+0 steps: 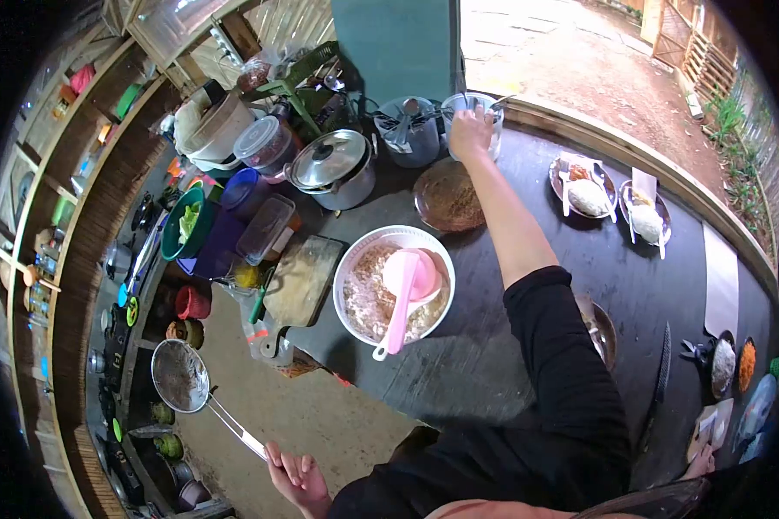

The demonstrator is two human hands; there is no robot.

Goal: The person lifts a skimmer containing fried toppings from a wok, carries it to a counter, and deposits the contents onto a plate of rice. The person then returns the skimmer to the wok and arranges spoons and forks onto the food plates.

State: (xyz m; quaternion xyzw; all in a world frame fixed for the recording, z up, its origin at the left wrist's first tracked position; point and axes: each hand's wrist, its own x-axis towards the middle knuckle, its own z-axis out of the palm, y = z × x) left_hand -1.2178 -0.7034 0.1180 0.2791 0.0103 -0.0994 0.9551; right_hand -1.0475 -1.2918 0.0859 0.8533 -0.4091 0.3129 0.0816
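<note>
My left hand [299, 477], low on the left, is closed round the handle of a metal mesh strainer [181, 375], held out over the floor. Across the table stretches my right arm in a black sleeve. My right hand [473, 134] is at the rim of a whitish utensil tub [494, 143], its fingers bent downward among the utensils; what they grip is hidden. Beside it stands a second tub [407, 149] with cutlery. Nearer me, a white basket [393, 235] of rice holds a pink rice paddle [398, 316] and a pink-and-white scoop or bowl [413, 275].
A brown woven plate [449, 195] lies near the tubs. Two plates of rice [589, 198] [647, 222] sit at the far right. A lidded pot [331, 169], a cutting board [304, 281] and a knife [664, 363] are on the table. Another person's hand [701, 464] shows lower right.
</note>
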